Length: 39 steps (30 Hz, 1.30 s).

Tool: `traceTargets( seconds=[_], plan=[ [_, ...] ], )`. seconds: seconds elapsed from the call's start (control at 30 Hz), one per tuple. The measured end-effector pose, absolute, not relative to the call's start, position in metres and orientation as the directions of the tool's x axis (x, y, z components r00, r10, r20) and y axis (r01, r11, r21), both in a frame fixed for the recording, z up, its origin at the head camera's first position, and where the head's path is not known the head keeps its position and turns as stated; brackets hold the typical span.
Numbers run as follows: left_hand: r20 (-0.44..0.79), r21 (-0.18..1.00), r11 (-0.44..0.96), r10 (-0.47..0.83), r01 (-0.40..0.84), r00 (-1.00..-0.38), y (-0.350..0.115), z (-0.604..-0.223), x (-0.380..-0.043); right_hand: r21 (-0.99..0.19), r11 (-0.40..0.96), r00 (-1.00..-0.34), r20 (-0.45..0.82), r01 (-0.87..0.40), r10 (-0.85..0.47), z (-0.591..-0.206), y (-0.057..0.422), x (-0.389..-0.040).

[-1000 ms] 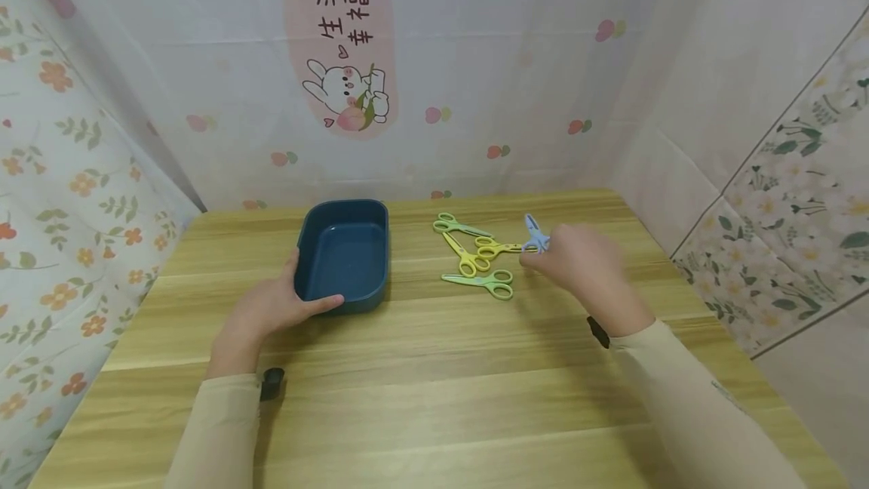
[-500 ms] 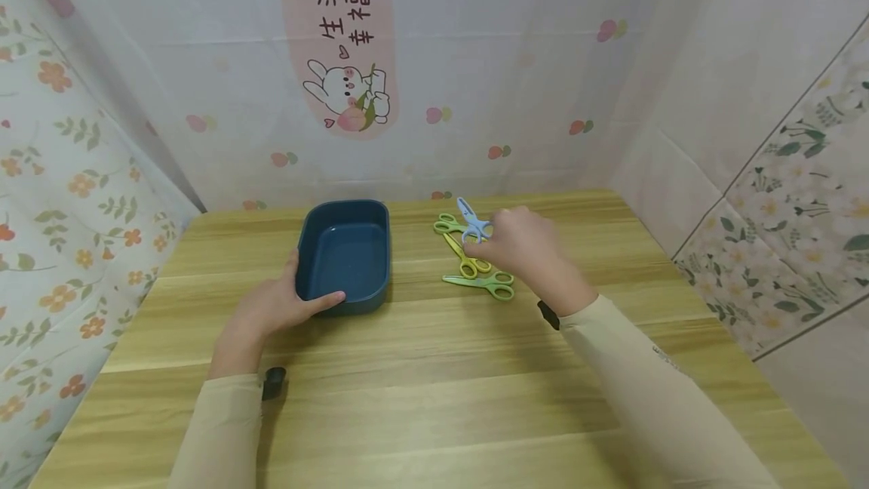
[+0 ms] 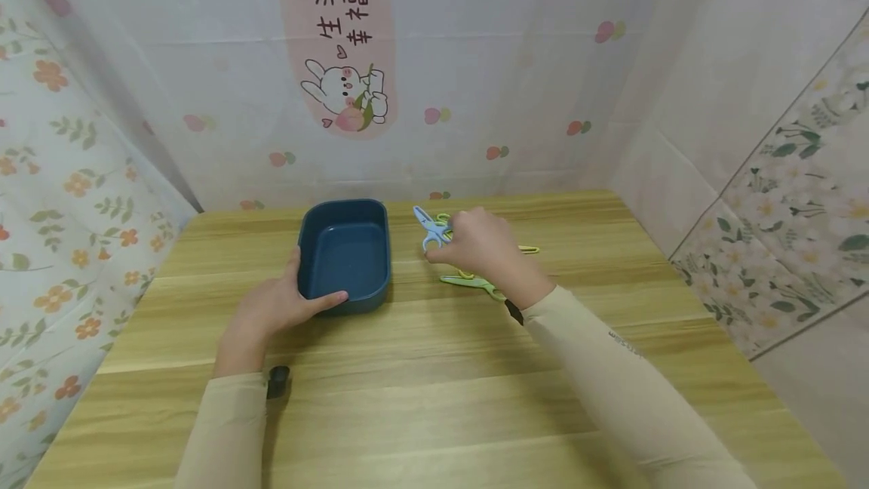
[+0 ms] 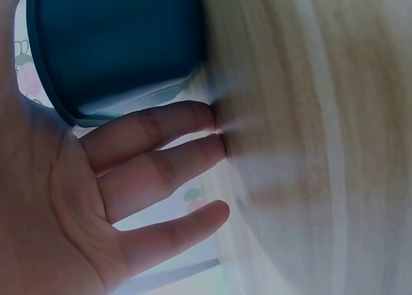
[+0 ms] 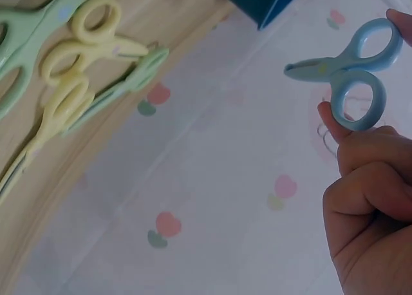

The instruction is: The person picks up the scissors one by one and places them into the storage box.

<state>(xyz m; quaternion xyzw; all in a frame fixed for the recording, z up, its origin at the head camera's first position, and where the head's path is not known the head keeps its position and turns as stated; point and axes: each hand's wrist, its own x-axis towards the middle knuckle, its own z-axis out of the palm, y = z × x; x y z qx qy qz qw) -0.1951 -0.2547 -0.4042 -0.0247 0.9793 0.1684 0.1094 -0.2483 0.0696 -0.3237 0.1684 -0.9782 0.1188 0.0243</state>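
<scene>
My right hand (image 3: 480, 246) holds the blue scissors (image 3: 434, 231) by the handle loops, raised above the table, blades tilted up and to the left. In the right wrist view, fingertips touch both loops of the blue scissors (image 5: 351, 73). My left hand (image 3: 274, 304) rests against the near left corner of a dark blue open box (image 3: 346, 255), with the thumb along the rim. The left wrist view shows its straight fingers (image 4: 161, 172) beside the box wall, two tips at the tabletop. Nothing shows inside the box.
Green scissors (image 3: 471, 282) lie below my right hand, partly covered by the wrist. In the right wrist view, yellow scissors (image 5: 64, 108) and more green scissors (image 5: 122, 85) lie on the wooden table (image 3: 407, 398). A patterned curtain (image 3: 516, 59) hangs behind.
My right hand has carried the blue scissors leftward from the right of the scissors group, over the others, to nearer the box. The left hand and the box have stayed put.
</scene>
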Motion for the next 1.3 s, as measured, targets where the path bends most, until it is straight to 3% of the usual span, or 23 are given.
traceTargets(
  seconds=[0.3,0.73,1.3],
  plan=[
    [-0.211,0.31,0.947,-0.013,-0.079,-0.977,-0.252,-0.405,-0.199,-0.233,0.862,-0.892,0.151,-0.45,-0.425,-0.334,0.035,-0.251],
    [-0.234,0.309,0.947,-0.015,-0.089,-0.972,-0.253,-0.404,-0.201,-0.188,0.835,-0.854,0.049,-0.517,-0.517,-0.335,-0.019,-0.248],
    [-0.251,0.31,0.948,0.015,-0.065,-0.968,-0.251,-0.401,-0.202,-0.153,0.843,-0.836,-0.121,-0.516,-0.535,-0.355,-0.054,-0.264]
  ],
)
